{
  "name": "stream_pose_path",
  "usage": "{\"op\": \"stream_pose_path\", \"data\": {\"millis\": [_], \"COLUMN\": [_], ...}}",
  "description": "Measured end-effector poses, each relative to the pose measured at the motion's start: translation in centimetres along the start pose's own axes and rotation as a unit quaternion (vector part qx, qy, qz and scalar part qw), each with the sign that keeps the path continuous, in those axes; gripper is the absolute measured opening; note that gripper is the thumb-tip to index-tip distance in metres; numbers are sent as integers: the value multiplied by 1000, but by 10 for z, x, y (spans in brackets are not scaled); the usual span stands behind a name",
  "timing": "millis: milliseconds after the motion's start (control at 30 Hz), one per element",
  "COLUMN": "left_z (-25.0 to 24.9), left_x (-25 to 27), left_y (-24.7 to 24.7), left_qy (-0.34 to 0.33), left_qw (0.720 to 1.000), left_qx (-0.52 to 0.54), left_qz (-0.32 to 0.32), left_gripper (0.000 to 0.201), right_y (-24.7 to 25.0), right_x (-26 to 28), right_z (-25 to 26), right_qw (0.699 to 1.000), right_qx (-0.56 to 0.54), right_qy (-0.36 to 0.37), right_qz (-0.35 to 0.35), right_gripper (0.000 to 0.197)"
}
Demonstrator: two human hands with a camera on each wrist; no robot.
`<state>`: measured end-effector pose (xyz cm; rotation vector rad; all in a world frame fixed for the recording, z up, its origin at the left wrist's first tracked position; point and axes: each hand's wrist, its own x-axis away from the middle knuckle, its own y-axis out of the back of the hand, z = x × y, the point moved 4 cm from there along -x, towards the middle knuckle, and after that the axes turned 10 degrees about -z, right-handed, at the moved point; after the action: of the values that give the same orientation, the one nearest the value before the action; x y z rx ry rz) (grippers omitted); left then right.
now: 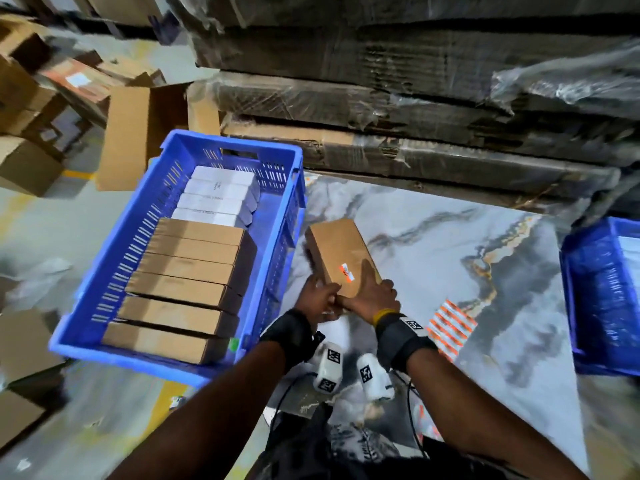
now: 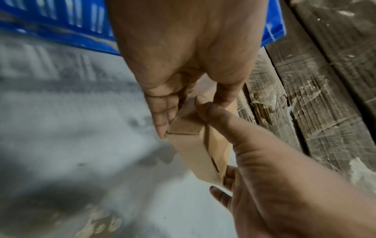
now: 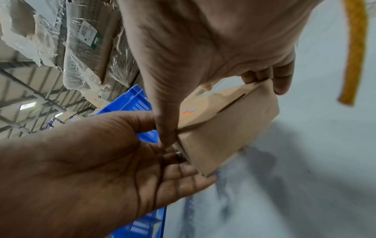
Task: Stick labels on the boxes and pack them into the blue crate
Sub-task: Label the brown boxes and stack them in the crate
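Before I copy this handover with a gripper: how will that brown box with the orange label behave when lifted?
The brown box looks stiff: its flat card faces stay straight under both hands. Probably light, since the left hand and right hand hold it by one end. Flat sides mean no rolling; the end flap may give.

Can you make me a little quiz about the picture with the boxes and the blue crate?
1. True or false: the brown box in the hands already has a sticker on it.
2. How many brown boxes lie in the crate? A) two B) six C) ten
3. Fill the gap: the white boxes sit at the ___ end of the crate, away from the person.

Key
1. True. An orange and white sticker shows on its top. The left hand and the right hand both hold its near end.
2. B, six in a row.
3. Far.
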<state>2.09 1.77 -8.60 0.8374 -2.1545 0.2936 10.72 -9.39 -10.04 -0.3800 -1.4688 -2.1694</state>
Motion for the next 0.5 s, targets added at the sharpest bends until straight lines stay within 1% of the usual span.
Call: {"op": "stream_pose_path", "data": {"millis": [33,100,200,267,367,500], "left_z": [0,3,0,-3,-5,-3], "left_x": [4,9,19,24,30,36], "left_y": [4,10,19,24,28,30], "left_qy": [-2,-13,-25,-30,-43,-47], "left_qw": [1000,999,998,998,997,996], "left_qx": [-12,-32,-43,-41,-43,-60], "left_qz": [7,28,43,45,47,50], "left_gripper": [36,43,40,38,42,54], "right_y": [1,5,13,17,22,25], "right_x": [6,18,32,39,51,62], "right_z": [-1,-1,1,0,1,5], "right_qw": [1000,997,981,970,965,965], "right_qx": [-3,-17,-92,-98,-61,-15], "right_qy": [11,56,145,186,207,201], "right_qz": [-10,-44,-93,-119,-150,-167], "right_gripper": [116,107,79,59,41,31]}}
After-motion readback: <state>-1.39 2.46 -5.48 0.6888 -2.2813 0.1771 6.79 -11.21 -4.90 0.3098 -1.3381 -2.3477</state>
